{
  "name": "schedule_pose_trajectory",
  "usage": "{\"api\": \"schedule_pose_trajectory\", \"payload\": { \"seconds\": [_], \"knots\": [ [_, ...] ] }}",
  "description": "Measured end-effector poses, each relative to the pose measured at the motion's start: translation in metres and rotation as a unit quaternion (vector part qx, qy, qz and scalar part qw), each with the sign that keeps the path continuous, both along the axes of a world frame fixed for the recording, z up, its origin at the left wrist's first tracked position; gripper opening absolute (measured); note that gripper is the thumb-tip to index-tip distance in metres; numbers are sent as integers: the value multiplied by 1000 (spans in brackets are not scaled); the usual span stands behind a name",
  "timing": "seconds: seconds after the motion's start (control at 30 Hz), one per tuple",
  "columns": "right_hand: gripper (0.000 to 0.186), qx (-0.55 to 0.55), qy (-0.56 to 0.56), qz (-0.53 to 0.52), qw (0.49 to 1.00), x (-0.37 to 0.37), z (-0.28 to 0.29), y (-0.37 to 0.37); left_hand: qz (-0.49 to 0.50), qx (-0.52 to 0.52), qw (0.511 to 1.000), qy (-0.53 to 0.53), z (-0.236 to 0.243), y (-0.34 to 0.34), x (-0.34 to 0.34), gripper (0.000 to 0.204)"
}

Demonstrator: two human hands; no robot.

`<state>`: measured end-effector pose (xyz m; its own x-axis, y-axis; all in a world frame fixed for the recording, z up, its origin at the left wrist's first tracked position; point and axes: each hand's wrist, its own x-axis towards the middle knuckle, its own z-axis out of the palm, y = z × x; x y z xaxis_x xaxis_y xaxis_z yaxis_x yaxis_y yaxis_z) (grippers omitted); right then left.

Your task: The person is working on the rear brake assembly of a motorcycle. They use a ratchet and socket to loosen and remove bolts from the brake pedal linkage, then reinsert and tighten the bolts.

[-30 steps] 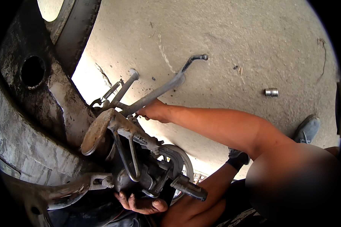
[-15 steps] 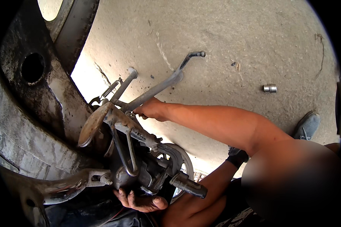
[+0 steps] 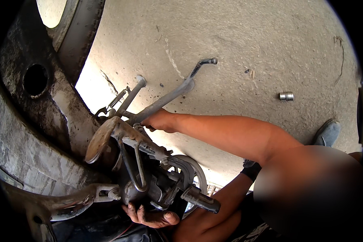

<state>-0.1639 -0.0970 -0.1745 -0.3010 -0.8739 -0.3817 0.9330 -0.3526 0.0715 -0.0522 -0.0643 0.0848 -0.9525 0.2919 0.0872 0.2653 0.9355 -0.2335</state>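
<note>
A dirty motorcycle fills the left side, its underside toward me. My right hand (image 3: pixel 162 120) reaches in from the right to the pivot of the grey centre stand (image 3: pixel 159 101). Its fingers are curled behind the stand tube, and what they grip is hidden. My left hand (image 3: pixel 151 217) is low in the picture, fingers curled up against a rounded dark casing (image 3: pixel 132 192), its thumb on the right side. Between the hands are a bent metal loop (image 3: pixel 140 171), a worn oval pedal pad (image 3: pixel 101 139) and a black rubber footpeg (image 3: pixel 201 199).
A coil spring (image 3: pixel 117 99) hangs beside the stand. One silver socket (image 3: pixel 286 96) lies on the concrete floor (image 3: pixel 246 32) at the right. A grey shoe (image 3: pixel 327 132) stands beyond it. A tyre (image 3: pixel 82 34) rises at the upper left. A blurred patch covers the lower right.
The motorcycle and stand sit slightly lower in the picture. Both hands keep their places on the motorcycle, with hardly any change in their grip.
</note>
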Motion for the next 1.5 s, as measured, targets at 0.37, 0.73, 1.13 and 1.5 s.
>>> {"api": "schedule_pose_trajectory", "payload": {
  "seconds": [0.37, 0.73, 1.13, 1.5],
  "knots": [
    [10, -30, 29, -35, 999, -1, -4, -24, 24, -9, 1000, -5, 4, 2, 2, 64],
    [29, -14, -12, -66, 998, -3, 1, -34, 26, -13, 1000, -1, 3, 1, 4, 63],
    [37, 2, 104, -6, 995, -14, 2, -31, 47, -34, 997, -49, 9, 2, 6, 68],
    [52, 15, 53, -6, 998, -12, 5, -30, 32, -45, 996, -70, 13, 1, 4, 67]
  ]
}}
